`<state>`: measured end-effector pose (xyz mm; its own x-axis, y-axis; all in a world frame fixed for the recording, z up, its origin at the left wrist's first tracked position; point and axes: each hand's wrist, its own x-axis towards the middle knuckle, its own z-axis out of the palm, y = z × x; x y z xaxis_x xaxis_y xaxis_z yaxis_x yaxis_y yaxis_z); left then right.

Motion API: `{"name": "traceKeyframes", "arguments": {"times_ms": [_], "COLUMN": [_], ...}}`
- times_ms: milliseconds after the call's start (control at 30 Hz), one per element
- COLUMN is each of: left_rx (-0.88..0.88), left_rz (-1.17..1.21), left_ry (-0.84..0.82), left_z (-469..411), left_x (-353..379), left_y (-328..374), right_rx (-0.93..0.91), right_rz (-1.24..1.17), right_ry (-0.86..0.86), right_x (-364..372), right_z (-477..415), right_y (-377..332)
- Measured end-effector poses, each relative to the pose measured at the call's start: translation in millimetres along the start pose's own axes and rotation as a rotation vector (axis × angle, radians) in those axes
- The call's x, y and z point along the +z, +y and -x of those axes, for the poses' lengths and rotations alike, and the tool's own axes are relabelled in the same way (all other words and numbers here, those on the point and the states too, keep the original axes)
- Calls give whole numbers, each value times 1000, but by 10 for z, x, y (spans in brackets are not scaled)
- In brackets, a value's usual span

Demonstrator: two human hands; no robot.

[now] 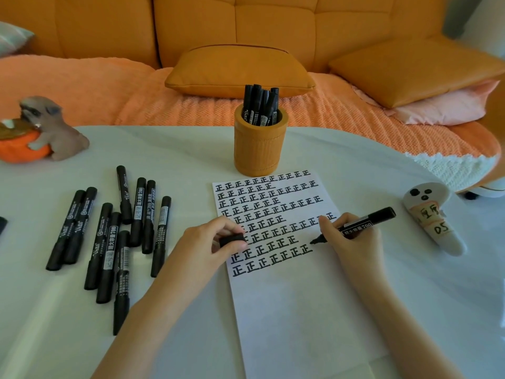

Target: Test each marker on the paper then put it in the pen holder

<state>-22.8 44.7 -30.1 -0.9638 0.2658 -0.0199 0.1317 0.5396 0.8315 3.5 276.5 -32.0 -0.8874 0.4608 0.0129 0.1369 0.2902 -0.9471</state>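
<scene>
- An orange holder (259, 149) stands upright at the far end of the table (177, 149), just beyond the top edge of the paper (300, 310). Several capped black pens (261, 105) stand inside it, leaning together.
- The right hand (347, 239) grips an uncapped marker (374, 218), fingers curled round the barrel. The tip touches the paper at the end of a row of characters.
- The left hand (202, 244) rests on the sheet's left edge and pinches a black cap (232, 240) between thumb and fingers.
- Rows of the same bold black character fill the upper half of the paper; the lower half is blank.
- About ten loose markers (110, 242), capped, lie scattered on the table to the left, some overlapping.
- A dog figurine (52, 129) clutching an orange pumpkin sits at the far left. A white ghost-shaped object (431, 214) with handwritten labels lies to the right.
- An orange sofa (246, 23) with a cushion (237, 69) and a knitted throw (136, 94) fills the background.
</scene>
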Motion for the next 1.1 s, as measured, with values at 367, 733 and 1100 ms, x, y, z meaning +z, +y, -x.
{"name": "traceKeyframes", "arguments": {"times_ms": [367,733,1100], "left_rx": [-5,-12,-4], "left_rz": [15,15,14], "left_ry": [-10,-21,-12], "left_z": [-4,1,7], "left_x": [-5,-16,-14], "left_y": [-1,19,17], "right_rx": [-27,-20,-43], "right_rz": [41,21,74], "right_ry": [46,21,13], "right_x": [-3,-3,-8], "right_z": [-14,-1,-12], "right_y": [-1,-14,1]}}
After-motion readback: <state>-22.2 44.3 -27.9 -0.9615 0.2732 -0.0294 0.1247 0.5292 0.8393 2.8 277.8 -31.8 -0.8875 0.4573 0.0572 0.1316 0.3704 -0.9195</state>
